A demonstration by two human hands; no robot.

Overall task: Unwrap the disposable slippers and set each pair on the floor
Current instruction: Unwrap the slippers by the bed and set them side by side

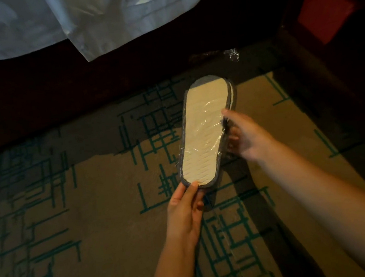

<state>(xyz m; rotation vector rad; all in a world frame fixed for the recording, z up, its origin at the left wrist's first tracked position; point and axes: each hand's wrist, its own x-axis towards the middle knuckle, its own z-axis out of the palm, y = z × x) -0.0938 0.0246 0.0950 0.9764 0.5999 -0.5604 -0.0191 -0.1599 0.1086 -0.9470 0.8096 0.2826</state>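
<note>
A pair of disposable slippers (206, 133) is held above the carpet, stacked flat with a cream ribbed sole facing up and a dark grey rim. Clear plastic wrap still covers it and shines over the middle. My left hand (184, 212) pinches the near heel end between thumb and fingers. My right hand (246, 137) grips the right edge at mid-length, fingers on the plastic there. A loose strip of clear wrap trails down below the heel toward the floor.
The floor is a tan carpet (99, 219) with green line patterns. A dark bed base (99, 79) runs across the back with a white sheet (92, 22) hanging over it. A crumpled piece of clear plastic (232, 54) lies by the bed base. Dark furniture with a red panel (324, 10) stands at the right.
</note>
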